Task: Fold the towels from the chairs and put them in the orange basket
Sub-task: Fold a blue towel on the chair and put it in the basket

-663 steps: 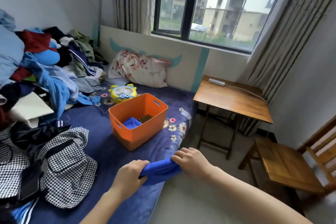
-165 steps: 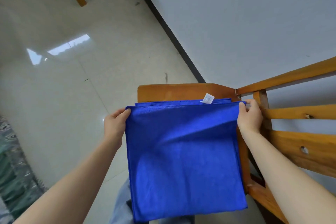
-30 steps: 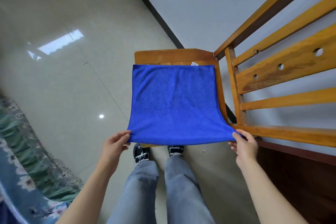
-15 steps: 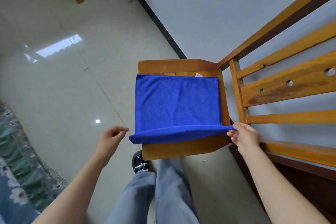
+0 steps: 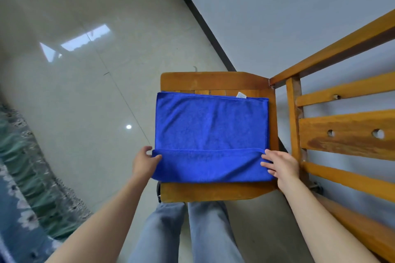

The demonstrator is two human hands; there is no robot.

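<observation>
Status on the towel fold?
Left hand pinches flap's left end; right hand fingers lie on its right end. Towel on chair seat, near edge folded over, fold unfinished. Nothing in the way.

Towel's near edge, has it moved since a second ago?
Yes. The near edge of the towel hung past the front of the seat; now it lies folded back over the seat, toward the far rim.

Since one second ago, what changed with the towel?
The near edge of the towel, then hanging off the chair, was folded away onto itself. The left hand let go, then retook the fold's left end; the right hand stayed at its right end. The far edge stayed put.
</observation>
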